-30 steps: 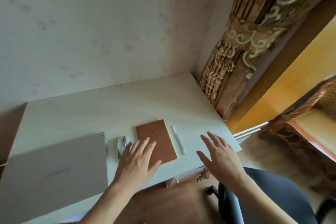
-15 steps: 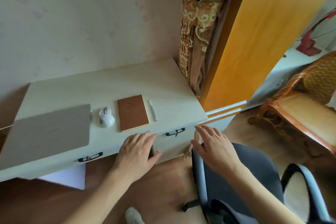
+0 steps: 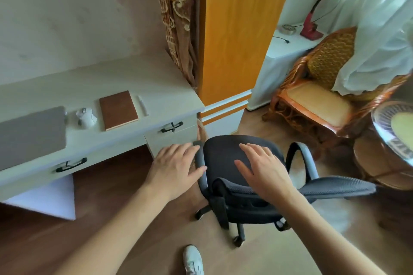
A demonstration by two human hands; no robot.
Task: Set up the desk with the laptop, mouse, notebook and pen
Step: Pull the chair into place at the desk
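All four things lie in a row on the counter [image 3: 161,87]: the closed laptop [image 3: 31,134] at the left, then the mouse [image 3: 86,116], the notebook [image 3: 118,109] and the pen [image 3: 142,105] just beside it, so the laying-out looks done, unless the laptop is meant to be opened. Both hands are empty with fingers spread: the left hand [image 3: 176,166] is over the near armrest of the chair [image 3: 221,156], and the right hand [image 3: 263,169] is over its seat, well apart from the counter's things.
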